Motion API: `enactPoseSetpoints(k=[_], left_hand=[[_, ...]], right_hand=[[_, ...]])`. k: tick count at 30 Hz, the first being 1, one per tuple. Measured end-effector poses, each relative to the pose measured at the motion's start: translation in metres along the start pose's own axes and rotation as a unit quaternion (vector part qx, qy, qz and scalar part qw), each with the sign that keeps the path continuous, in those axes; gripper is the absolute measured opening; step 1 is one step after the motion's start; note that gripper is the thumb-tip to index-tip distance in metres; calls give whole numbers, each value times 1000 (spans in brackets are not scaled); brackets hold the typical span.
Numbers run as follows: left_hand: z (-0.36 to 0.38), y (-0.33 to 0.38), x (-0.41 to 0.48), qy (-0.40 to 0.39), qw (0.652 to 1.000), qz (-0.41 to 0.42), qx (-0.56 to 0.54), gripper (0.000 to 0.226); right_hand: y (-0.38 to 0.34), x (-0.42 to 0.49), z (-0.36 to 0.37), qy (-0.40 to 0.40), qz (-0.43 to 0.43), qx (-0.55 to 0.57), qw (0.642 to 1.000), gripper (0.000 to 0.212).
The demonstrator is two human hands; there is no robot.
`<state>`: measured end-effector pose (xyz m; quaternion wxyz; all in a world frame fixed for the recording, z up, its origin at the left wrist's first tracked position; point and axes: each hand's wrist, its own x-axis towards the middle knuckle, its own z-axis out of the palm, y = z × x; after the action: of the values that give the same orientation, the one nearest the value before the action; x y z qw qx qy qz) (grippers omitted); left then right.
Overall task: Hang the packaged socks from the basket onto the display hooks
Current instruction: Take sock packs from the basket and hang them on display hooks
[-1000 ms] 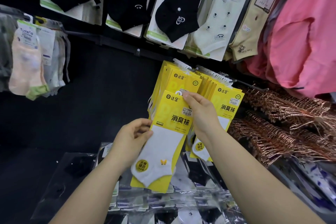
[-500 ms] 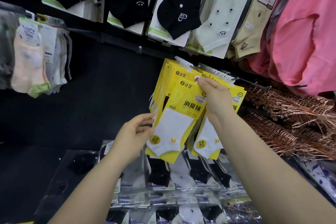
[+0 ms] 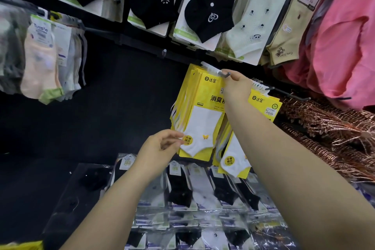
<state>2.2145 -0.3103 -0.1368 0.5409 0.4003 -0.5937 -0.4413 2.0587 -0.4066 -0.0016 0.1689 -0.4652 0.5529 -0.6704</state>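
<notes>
Two arms in view, ending in left hand (image 3: 160, 148) and right hand (image 3: 237, 87). Left forearm (image 3: 113, 199) and right forearm (image 3: 294, 158) both bare from wrist to frame edge. Wrists and fingers bare as well. Nails too small to judge.

1. The right hand (image 3: 236, 86) is at the top edge of the yellow pack (image 3: 204, 122). Its back faces the camera, and its curled fingers pinch that edge.
2. The right forearm, bare, comes up from below and right of the pack and crosses the pack's right side.
3. The left hand (image 3: 160, 146) is at the pack's lower left corner, fingers loosely curled, thumb and fingertips pinching the edge.
4. The left forearm, bare, rises from below and left of the pack.
</notes>
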Motion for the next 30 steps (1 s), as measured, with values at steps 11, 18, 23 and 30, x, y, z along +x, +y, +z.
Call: enactPoseSetpoints(k=[11, 18, 23, 30], left_hand=[[1, 11, -28, -19, 1000, -14, 2, 15], [-27, -9, -89, -57, 989, -62, 120, 11], [-72, -45, -156, -91, 968, -130, 193, 14], [-116, -104, -226, -96, 928, -225, 282, 12]], right_hand=[[29, -66, -34, -86, -21, -33, 996, 60], [55, -138, -56, -230, 72, -71, 968, 23], [87, -195, -64, -340, 122, -86, 929, 19], [180, -302, -52, -514, 231, -180, 807, 22]])
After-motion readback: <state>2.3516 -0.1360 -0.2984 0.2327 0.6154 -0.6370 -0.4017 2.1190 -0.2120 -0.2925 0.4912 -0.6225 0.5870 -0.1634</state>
